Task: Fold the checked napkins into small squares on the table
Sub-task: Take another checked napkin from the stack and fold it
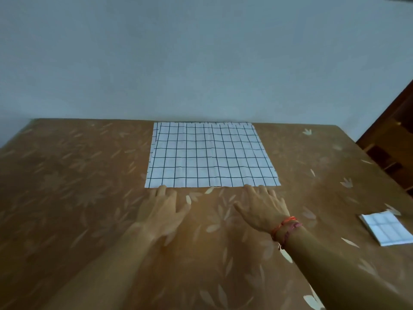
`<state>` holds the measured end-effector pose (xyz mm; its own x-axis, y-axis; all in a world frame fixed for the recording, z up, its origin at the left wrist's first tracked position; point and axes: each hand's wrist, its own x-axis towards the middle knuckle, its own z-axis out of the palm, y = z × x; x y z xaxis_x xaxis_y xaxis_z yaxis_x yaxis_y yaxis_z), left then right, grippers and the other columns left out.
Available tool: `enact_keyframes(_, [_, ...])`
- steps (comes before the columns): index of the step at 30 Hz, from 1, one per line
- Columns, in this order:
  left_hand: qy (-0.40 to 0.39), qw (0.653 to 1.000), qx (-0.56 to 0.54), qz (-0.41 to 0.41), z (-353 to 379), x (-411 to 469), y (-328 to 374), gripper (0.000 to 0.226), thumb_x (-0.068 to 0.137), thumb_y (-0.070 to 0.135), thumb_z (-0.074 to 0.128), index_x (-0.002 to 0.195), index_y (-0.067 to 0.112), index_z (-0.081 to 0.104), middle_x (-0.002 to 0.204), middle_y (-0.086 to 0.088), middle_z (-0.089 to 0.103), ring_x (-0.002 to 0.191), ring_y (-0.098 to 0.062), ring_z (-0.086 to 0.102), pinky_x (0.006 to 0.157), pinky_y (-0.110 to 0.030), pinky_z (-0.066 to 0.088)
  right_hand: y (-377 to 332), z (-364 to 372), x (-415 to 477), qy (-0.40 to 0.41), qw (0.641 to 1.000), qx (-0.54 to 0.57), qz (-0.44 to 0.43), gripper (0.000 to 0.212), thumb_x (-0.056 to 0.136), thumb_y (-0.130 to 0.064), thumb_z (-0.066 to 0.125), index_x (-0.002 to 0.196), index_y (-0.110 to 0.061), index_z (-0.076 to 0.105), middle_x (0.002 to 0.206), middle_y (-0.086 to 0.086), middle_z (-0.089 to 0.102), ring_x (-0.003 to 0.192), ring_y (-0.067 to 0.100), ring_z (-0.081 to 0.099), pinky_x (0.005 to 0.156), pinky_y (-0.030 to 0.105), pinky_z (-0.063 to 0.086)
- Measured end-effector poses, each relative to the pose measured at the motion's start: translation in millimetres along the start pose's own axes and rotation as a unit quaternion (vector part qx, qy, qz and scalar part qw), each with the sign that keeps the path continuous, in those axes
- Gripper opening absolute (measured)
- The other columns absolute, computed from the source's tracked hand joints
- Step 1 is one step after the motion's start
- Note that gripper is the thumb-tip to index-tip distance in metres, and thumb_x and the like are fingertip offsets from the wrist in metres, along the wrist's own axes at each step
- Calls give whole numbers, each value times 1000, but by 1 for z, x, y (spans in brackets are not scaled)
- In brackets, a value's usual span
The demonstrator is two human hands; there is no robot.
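Napkin (211, 156): white cloth with thin dark grid lines, spread flat in the middle of the frame. Its far edge lies along the table's far edge, and faint creases run through it from near to far.
Left hand (162, 209): lower centre, palm down, and blurred. The fingers are straight and a little spread, grasping nothing. The fingertips (162, 188) reach the napkin's near edge close to its left corner. Whether they press the cloth I cannot tell.
Right hand (262, 209): just right of centre, palm down and released. The fingers are straight and fanned, with the thumb pointing toward the left hand. Its fingertips (248, 188) meet the near edge right of the napkin's middle.
Arms: both are bare and stretch up from the bottom of the frame, with the hands well apart.
Threads (285, 227): red and orange strands are wound round the right wrist.
Folded napkin (386, 228): a small layered square of the same checked cloth sits at the right edge of the frame. It lies near the right forearm, apart from it.
Table (67, 175): covered in a brown sheet printed with pale leaf shapes, it fills the lower half of the frame.
Wall (201, 52): plain pale blue-grey, filling the upper half of the frame behind the table.
Woodwork (393, 142): dark brown, at the right edge beyond the table. What it belongs to is unclear.
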<state>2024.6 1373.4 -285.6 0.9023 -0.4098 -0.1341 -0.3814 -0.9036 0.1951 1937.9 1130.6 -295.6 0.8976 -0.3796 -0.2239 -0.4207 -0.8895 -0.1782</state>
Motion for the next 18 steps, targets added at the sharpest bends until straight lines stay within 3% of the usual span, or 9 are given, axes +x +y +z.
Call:
enact_keyframes(2, [9,1000,-3,3,14,15,-3,56,95,59,30,132,21,47,144,-6,35,134,-24,28,96,-40,38,-7,-2,16,50,998,-36,-5,56,86,-61,39,133,-30,36,128,7,46,121,28,43,94,46,39])
enact_keyframes(7, [28,1000,-2,-5,48,58,-17,62,92,59,36,144,25,33,154,-12,21,142,-30,15,108,-46,29,3,25,57,39,998,-41,1,71,84,-64,37,146,-34,18,152,18,23,142,34,19,110,50,25])
enact_keyframes(10, [21,1000,-2,-20,59,72,-22,65,92,61,35,148,31,24,158,-18,9,145,-35,3,114,-49,17,9,31,76,43,999,-16,22,77,82,-67,34,149,-38,9,156,24,9,146,37,4,116,53,13])
enact_keyframes(14, [-14,1000,11,-21,69,75,-24,73,90,67,30,152,29,17,160,-17,3,147,-31,-4,117,-47,8,17,48,84,31,999,-28,10,63,84,-69,21,139,-39,26,151,20,25,144,32,13,114,54,15])
enact_keyframes(18, [32,999,20,1,73,79,-23,73,93,62,30,148,15,29,159,-10,16,147,-23,8,117,-45,14,16,52,86,69,997,-32,-13,66,90,-61,22,138,-18,36,151,7,32,143,21,19,115,51,16])
